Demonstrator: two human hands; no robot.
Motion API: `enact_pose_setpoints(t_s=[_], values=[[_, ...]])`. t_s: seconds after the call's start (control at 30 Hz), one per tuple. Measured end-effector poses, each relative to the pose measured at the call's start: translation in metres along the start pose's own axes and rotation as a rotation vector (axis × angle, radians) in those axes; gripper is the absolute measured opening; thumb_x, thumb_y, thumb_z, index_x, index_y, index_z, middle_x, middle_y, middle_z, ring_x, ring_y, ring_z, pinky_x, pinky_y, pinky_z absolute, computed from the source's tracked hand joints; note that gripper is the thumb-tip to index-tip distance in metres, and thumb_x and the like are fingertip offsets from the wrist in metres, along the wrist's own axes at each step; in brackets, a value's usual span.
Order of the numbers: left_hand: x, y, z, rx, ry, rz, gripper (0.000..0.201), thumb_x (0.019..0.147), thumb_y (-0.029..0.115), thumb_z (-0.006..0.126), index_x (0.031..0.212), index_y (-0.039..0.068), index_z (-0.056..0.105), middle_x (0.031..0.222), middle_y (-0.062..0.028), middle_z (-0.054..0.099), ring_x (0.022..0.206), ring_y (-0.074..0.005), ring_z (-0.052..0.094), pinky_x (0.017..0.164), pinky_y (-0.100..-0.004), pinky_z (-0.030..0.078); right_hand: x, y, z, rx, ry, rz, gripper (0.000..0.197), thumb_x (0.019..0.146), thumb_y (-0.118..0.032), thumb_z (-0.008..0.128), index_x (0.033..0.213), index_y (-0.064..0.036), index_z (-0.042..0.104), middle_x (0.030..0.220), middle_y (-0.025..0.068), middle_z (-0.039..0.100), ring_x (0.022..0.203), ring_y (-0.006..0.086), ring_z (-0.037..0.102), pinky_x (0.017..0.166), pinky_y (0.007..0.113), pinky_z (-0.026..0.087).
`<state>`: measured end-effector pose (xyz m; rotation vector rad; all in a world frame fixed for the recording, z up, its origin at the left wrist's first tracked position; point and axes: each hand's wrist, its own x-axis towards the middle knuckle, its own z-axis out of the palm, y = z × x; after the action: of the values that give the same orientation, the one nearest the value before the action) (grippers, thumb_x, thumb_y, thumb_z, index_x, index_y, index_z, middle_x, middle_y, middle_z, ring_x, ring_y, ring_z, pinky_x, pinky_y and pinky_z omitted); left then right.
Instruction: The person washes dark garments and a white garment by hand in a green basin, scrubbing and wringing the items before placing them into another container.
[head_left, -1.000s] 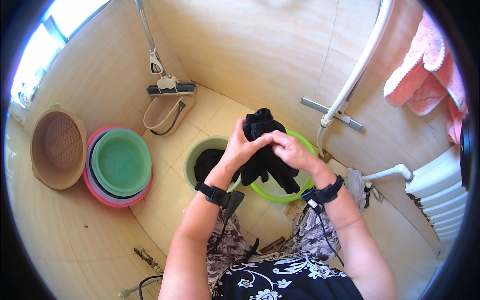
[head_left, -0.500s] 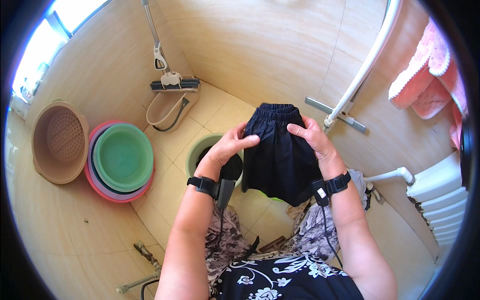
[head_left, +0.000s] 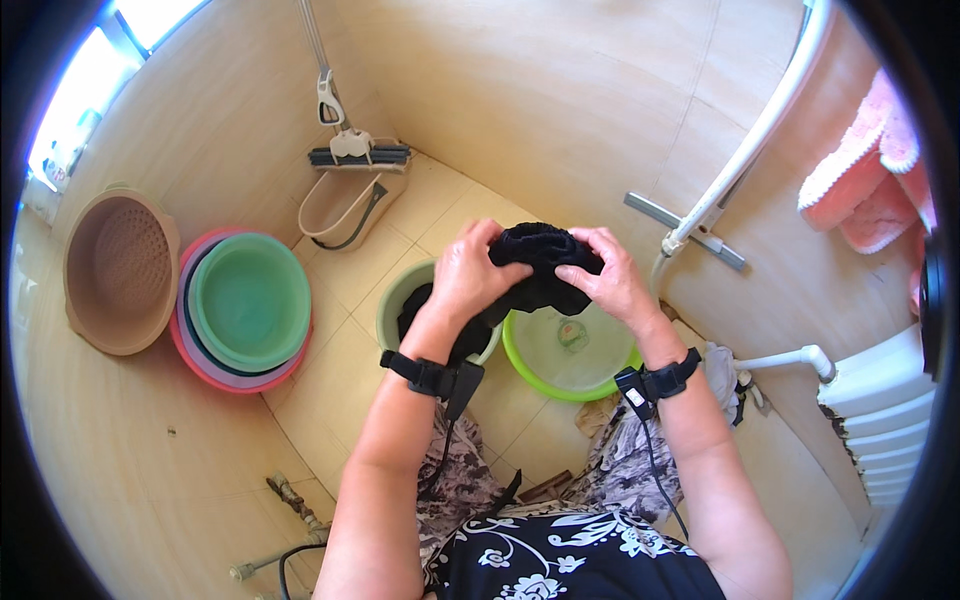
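Between my hands hangs a small black garment with a gathered elastic waistband, shorts or a skirt, bunched up and foreshortened. My left hand grips its left side, thumb on the near face. On the opposite side my right hand pinches the cloth with thumb and fingers. Below my left wrist stands a pale green bucket with dark cloth in it, partly hidden by my forearm. Under the garment and my right hand lies a bright green-rimmed basin with a whitish inside.
Stacked basins and a brown basin lean at the left wall. A mop stands in its beige bucket in the far corner. At right are a squeegee, pink towels and a white radiator.
The garment hung long and flat; now its lower part has swung up or away and it looks bunched. My hands moved slightly closer together. The green-rimmed basin has come into view below.
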<state>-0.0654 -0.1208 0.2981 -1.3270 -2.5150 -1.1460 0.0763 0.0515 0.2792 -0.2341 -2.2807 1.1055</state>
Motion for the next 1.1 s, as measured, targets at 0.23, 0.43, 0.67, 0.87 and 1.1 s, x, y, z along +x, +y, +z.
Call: enact_pose_setpoints(t_s=[0.23, 0.43, 0.67, 0.87, 1.1], values=[[-0.002, -0.058, -0.044, 0.019, 0.237, -0.123, 0.037, 0.063, 0.017, 0.083, 0.083, 0.001, 0.056, 0.071, -0.0100, 0.060, 0.067, -0.0207, 0.056, 0.064, -0.0332, 0.048, -0.003, 0.011, 0.002, -0.161, -0.047, -0.082, 0.043, 0.075, -0.020, 0.076, 0.110, -0.0040, 0.058, 0.115, 0.0132, 0.054, 0.106, 0.0303, 0.056, 0.093, 0.038, 0.047], [-0.023, -0.104, -0.059, 0.296, 0.364, -0.078, 0.038, 0.062, 0.018, 0.083, 0.085, 0.002, 0.057, 0.076, -0.0132, 0.060, 0.070, -0.0314, 0.059, 0.065, -0.0391, 0.049, -0.008, 0.011, 0.011, -0.309, -0.172, -0.110, 0.033, 0.077, -0.021, 0.073, 0.104, -0.0058, 0.060, 0.114, 0.0110, 0.055, 0.104, 0.0307, 0.057, 0.090, 0.039, 0.048], [-0.052, -0.124, -0.015, 0.332, -0.768, -0.225, 0.022, 0.067, 0.021, 0.077, 0.079, 0.008, 0.064, 0.080, -0.0119, 0.066, 0.082, -0.0303, 0.064, 0.069, -0.0385, 0.050, -0.008, 0.012, 0.019, -0.330, -0.326, -0.113, 0.031, 0.080, -0.024, 0.071, 0.103, -0.0067, 0.061, 0.110, 0.0111, 0.057, 0.097, 0.0320, 0.059, 0.085, 0.040, 0.049], [-0.047, -0.124, -0.036, 0.469, -0.582, -0.319, 0.025, 0.073, 0.027, 0.073, 0.090, 0.010, 0.065, 0.083, -0.0113, 0.067, 0.084, -0.0296, 0.064, 0.072, -0.0408, 0.050, -0.007, 0.009, 0.031, -0.291, -0.410, -0.096, 0.028, 0.080, -0.024, 0.070, 0.101, -0.0060, 0.063, 0.105, 0.0126, 0.059, 0.094, 0.0319, 0.060, 0.083, 0.040, 0.050], [-0.028, -0.045, -0.008, -0.284, -0.492, -0.070, 0.034, 0.080, 0.014, 0.070, 0.112, 0.004, 0.061, 0.090, -0.0106, 0.069, 0.081, -0.0191, 0.066, 0.076, -0.0308, 0.052, -0.003, 0.000, 0.029, 0.192, -0.464, 0.167, 0.026, 0.083, -0.025, 0.067, 0.095, -0.0022, 0.065, 0.092, 0.0105, 0.066, 0.082, 0.0191, 0.064, 0.074, 0.033, 0.051]])
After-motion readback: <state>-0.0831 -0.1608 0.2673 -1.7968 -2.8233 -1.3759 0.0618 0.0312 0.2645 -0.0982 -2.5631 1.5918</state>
